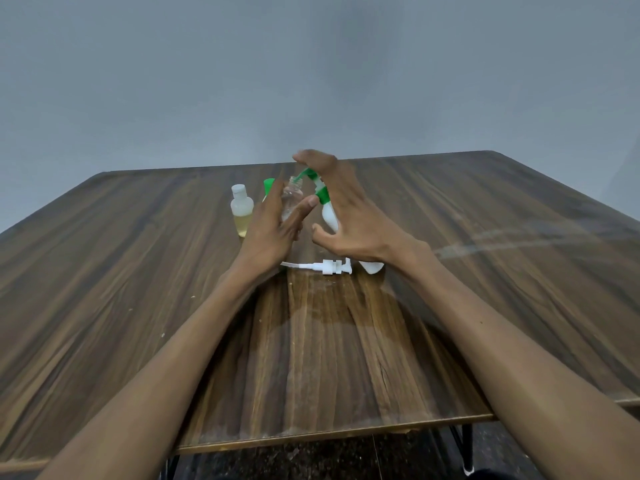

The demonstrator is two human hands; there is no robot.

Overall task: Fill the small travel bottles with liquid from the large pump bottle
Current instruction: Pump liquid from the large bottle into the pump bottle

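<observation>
Pump bottle (329, 216), white with a green collar and green spout, stands tilted near the middle of the wooden table (485, 271), and everything else is placed from it. Nearest the viewer, just in front of the pump bottle's base, a detached white pump head (334, 266) with its thin dip tube lies flat on the table, the tube pointing left. Right hand (349, 209) is draped over the pump bottle from the right, its fingers (311, 157) arched over the green spout top and pressing on it, the thumb curled loose below beside the bottle's body. Left hand (273, 223), just left of the pump bottle, grips a clear travel bottle (292, 202) with its thumb across the front and fingers round the far side; the open neck of that bottle sits right under the green spout tip. Further left of the pump bottle, a small capped travel bottle (241, 211) with yellowish liquid in its lower part stands upright on the table. Behind the left hand, a green cap (268, 185) peeks out, mostly hidden. Beyond the table rises a plain grey wall (311, 64).
</observation>
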